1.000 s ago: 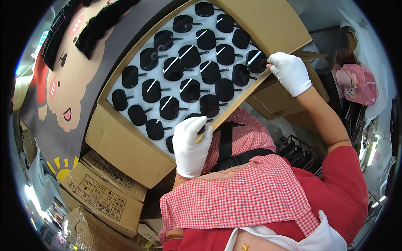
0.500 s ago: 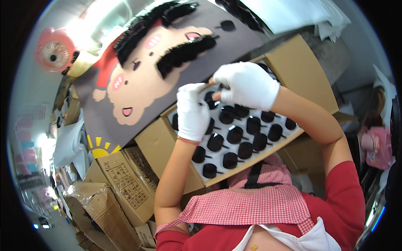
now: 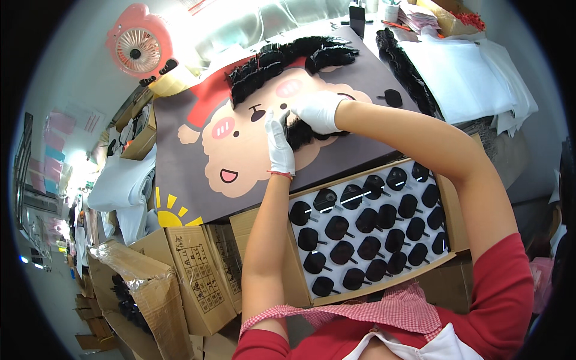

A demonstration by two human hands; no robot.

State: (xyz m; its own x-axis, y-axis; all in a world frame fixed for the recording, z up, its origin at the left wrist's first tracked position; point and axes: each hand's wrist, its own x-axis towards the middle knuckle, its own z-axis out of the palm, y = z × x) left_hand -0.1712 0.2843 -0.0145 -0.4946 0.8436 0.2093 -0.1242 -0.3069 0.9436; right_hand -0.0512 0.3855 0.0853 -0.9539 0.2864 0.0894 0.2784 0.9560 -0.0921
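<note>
White fingerless-tipped gloves cover both my hands over the printed grey mat (image 3: 192, 144). My left hand (image 3: 279, 144) stands upright at the left end of a row of thin black pieces (image 3: 299, 135), fingers stretched out. From above, my right hand (image 3: 318, 112) bends over the same row, fingers curled in at its top; the glove hides part of the row. Just in front, an open cardboard box (image 3: 384, 277) holds rows of flat black paddle-shaped pieces (image 3: 342, 252), each with a short stem, on a white sheet.
Longer black rows (image 3: 270, 66) lie farther back on the mat, and one loose black piece (image 3: 393, 98) lies to the right. A pink fan (image 3: 141, 45) stands at far left. White sheets (image 3: 462, 78) are stacked at far right. More cardboard boxes (image 3: 198, 276) stand at lower left.
Both hands have left the far edge of the box and moved forward onto the black row on the mat. The view has shifted, so the box now shows fully uncovered by my hands.
</note>
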